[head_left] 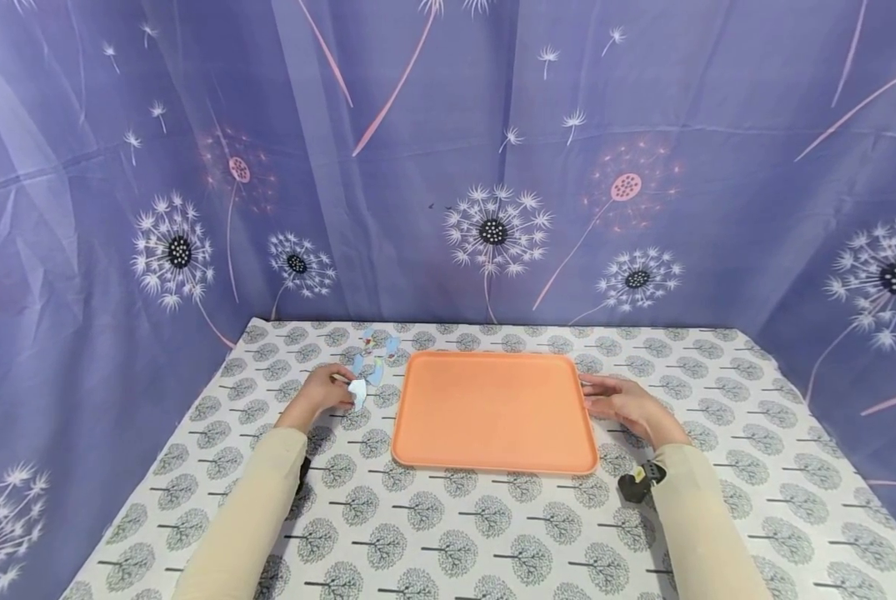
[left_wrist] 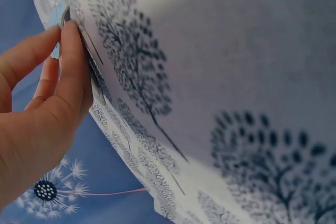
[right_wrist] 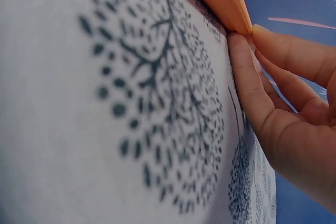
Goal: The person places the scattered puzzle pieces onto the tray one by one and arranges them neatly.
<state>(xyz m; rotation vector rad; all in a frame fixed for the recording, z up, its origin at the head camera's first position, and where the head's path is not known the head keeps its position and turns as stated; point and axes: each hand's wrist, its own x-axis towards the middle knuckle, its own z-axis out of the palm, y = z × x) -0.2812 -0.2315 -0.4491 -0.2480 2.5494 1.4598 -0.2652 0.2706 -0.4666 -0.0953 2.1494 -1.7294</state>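
A flat, irregular, pale-blue piece [head_left: 358, 394], long axis near to far, is pinched by the fingers of the left hand [head_left: 323, 390], left of a shallow orange rectangular tray [head_left: 496, 412]. The tray is laid lengthwise left to right, its right rim gripped by the fingers of the right hand [head_left: 631, 407]; small light-blue pieces [head_left: 376, 372] are scattered beyond the left hand

Patterned table [head_left: 493, 525]; orange tray [head_left: 496, 412]; blue pieces [head_left: 376, 372]
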